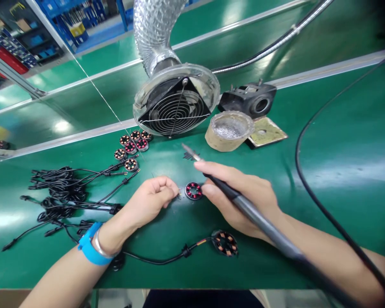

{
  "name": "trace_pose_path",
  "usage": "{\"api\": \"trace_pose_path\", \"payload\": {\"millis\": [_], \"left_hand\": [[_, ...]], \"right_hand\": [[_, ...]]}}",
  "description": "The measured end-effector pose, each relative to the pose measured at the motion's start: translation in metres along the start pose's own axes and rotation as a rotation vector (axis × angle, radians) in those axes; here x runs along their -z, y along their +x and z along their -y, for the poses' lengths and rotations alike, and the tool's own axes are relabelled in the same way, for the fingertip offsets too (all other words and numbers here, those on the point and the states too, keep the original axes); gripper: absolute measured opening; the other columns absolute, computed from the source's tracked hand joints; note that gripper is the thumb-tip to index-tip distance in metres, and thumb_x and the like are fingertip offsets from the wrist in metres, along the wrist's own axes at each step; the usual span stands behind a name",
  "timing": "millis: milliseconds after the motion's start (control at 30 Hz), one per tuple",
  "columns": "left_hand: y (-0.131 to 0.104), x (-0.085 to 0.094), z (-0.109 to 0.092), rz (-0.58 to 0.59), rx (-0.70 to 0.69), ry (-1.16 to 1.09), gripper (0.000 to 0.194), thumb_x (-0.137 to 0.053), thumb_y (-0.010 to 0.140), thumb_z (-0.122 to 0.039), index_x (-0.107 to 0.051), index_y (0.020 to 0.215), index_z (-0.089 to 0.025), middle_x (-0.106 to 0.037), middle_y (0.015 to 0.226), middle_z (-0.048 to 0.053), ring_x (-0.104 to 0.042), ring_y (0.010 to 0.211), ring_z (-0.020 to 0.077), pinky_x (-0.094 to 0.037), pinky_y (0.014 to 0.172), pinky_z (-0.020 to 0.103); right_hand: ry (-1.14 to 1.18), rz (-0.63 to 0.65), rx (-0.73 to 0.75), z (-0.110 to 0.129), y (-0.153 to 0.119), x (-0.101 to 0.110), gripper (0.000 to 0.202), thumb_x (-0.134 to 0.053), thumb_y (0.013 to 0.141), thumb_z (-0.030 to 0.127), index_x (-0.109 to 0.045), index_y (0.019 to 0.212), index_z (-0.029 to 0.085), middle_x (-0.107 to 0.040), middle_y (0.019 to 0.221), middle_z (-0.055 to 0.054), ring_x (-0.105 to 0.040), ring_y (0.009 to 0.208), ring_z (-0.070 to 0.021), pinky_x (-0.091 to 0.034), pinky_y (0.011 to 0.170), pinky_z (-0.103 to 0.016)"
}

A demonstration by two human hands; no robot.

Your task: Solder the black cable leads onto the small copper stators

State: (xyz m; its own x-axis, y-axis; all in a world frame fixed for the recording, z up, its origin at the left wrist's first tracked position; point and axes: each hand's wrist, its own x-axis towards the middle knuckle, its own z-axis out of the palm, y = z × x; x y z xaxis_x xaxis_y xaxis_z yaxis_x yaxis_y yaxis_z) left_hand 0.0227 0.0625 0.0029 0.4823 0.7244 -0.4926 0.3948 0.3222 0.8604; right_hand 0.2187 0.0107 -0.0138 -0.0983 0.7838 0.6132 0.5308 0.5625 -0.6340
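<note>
My right hand (240, 192) is closed round a soldering iron (250, 209), its tip pointing up and left above some small black pieces (191, 155). Its thumb reaches the right edge of a round coil with red windings (193, 191), which lies flat on the green table. Left of that coil, my left hand (158, 194) is pinched on thin wire ends (179, 193). Nearer the front edge lies another coil with copper windings (225, 243), joined to a black cable (157, 260).
A fan with a silver duct (176, 107) stands behind the hands. Right of it are a round solder pot (229, 130), a sponge tray (268, 131) and a black holder (250, 100). Several coils (130, 147) and bundled black cables (59, 188) lie left. A cord (300, 149) curves down right.
</note>
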Motion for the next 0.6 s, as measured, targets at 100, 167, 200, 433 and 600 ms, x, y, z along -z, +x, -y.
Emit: {"api": "trace_pose_path", "payload": {"millis": [100,167,200,433,600], "left_hand": [[-0.003,0.000,0.003,0.015,-0.061,0.099,0.018,-0.053,0.087,-0.032,-0.054,0.077,-0.016,-0.044,0.060,-0.006,-0.036,0.053,0.0072,-0.028,0.052,0.020],[-0.005,0.000,0.005,0.006,-0.094,0.169,0.019,-0.052,0.089,-0.033,-0.055,0.079,-0.016,-0.045,0.062,-0.006,-0.038,0.056,0.0079,-0.031,0.054,0.020],[-0.005,0.000,0.005,-0.001,-0.113,0.202,0.019,-0.052,0.090,-0.033,-0.056,0.081,-0.016,-0.046,0.064,-0.006,-0.039,0.057,0.0083,-0.032,0.055,0.020],[-0.007,0.000,0.008,-0.055,-0.210,0.342,0.017,-0.049,0.092,-0.030,-0.058,0.085,-0.018,-0.051,0.070,-0.004,-0.044,0.065,0.0106,-0.036,0.061,0.022],[-0.007,0.001,0.009,0.001,-0.131,0.243,0.021,-0.048,0.093,-0.035,-0.054,0.082,-0.018,-0.048,0.066,-0.005,-0.042,0.059,0.0096,-0.035,0.056,0.020]], "right_hand": [[0.049,0.074,0.022,-0.003,-0.001,-0.010,0.030,-0.057,0.087,0.005,-0.064,0.111,0.020,-0.075,0.097,-0.003,-0.071,0.077,-0.0104,-0.057,0.074,-0.017],[0.087,0.112,0.041,-0.005,-0.002,-0.015,0.029,-0.056,0.085,0.004,-0.064,0.107,0.021,-0.075,0.098,-0.002,-0.072,0.080,-0.0104,-0.058,0.077,-0.018],[0.098,0.124,0.043,-0.005,-0.002,-0.017,0.029,-0.056,0.085,0.004,-0.064,0.107,0.021,-0.075,0.098,-0.002,-0.072,0.081,-0.0106,-0.058,0.078,-0.019],[0.103,0.141,0.034,-0.007,-0.002,-0.020,0.030,-0.054,0.084,0.004,-0.062,0.108,0.020,-0.074,0.097,-0.002,-0.071,0.083,-0.0102,-0.058,0.079,-0.019],[0.097,0.102,0.037,-0.007,-0.002,-0.019,0.033,-0.055,0.081,0.004,-0.060,0.109,0.021,-0.074,0.097,-0.001,-0.070,0.079,-0.0110,-0.058,0.075,-0.020]]}}
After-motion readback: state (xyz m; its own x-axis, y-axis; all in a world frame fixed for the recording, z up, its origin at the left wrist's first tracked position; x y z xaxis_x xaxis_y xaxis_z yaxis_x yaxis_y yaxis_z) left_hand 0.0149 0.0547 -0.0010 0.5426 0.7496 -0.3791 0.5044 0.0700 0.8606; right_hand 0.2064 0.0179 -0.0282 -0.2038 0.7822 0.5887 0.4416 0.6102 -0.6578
